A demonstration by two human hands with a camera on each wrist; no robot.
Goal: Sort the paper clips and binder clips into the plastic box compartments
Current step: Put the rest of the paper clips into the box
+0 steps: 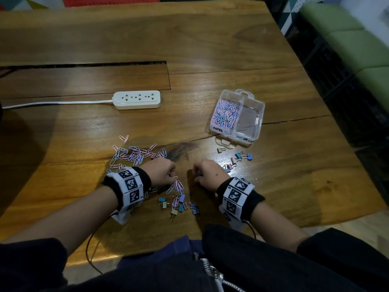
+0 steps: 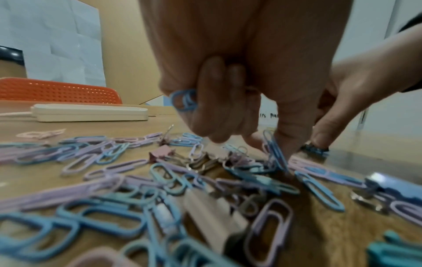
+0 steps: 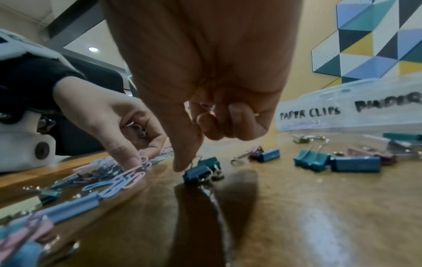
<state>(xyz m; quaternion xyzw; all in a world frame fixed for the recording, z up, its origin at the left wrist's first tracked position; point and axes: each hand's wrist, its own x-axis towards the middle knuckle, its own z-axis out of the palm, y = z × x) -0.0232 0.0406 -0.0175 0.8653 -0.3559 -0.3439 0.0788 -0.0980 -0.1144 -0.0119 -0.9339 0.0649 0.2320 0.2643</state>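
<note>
Right now both hands work low on the tabletop (image 1: 210, 49). Left hand (image 1: 161, 170) pinches paper clips (image 2: 184, 99); right hand (image 1: 209, 173) has clips curled in its grip, w/ forefinger on a blue binder clip (image 3: 197, 174). Box (image 1: 253, 131) lies far right, nearer the right hand.

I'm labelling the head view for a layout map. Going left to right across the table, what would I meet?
Power strip → loose paper clips → left hand → right hand → scattered binder clips → plastic box.
</note>
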